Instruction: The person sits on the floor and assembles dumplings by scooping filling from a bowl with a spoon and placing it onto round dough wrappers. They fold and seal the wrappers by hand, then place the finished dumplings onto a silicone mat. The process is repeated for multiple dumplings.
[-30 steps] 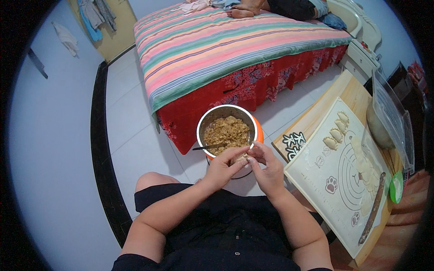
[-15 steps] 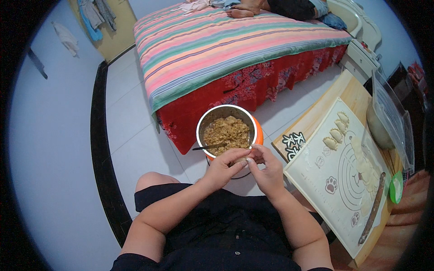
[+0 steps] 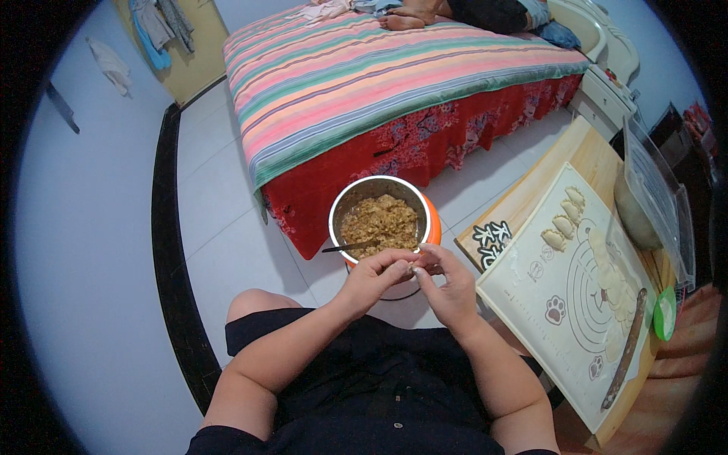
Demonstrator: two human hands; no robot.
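My left hand (image 3: 375, 279) and my right hand (image 3: 449, 290) meet just in front of a steel pot, fingertips pinched together on a dumpling (image 3: 414, 268). Only a small pale bit of its dough shows; my fingers cover the rest. Brown minced filling (image 3: 383, 218) lies in the pot (image 3: 333, 222), and a dark-handled utensil (image 3: 350, 246) rests in it with its end over the left rim. To my right, several folded dumplings (image 3: 563, 225) sit in a row on a white printed mat (image 3: 516, 287). Flat dough wrappers (image 3: 618, 284) overlap beside a dark rolling pin (image 3: 626, 353).
The pot sits on something orange (image 3: 435, 227). A wooden table (image 3: 588, 144) carries the mat, a clear plastic lid (image 3: 660, 182) and a green bowl (image 3: 665, 315) of white powder. Ahead stands a bed with a striped cover (image 3: 364, 83); another person's bare feet (image 3: 406, 19) rest there.
My fingers shift slightly around the dumpling at the same place, the left fingertips drawing back a little. The pot, mat and table things stay put.
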